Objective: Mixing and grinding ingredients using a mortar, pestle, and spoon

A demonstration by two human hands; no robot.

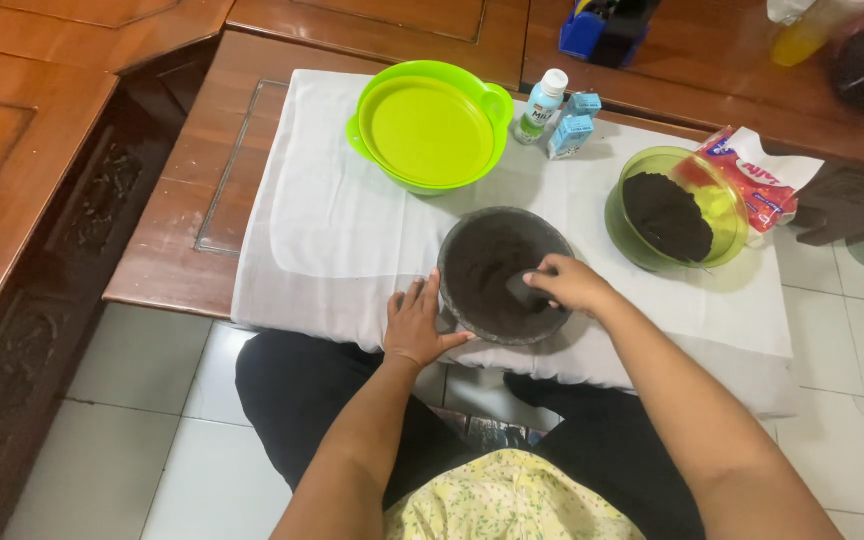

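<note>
From my head camera, the stone mortar sits on the white cloth, just nearer me than the green lidded bowl. My left hand lies flat and spread against its near-left rim. My right hand reaches over its right rim, closed around the pestle, which points down into the dark powder.
</note>
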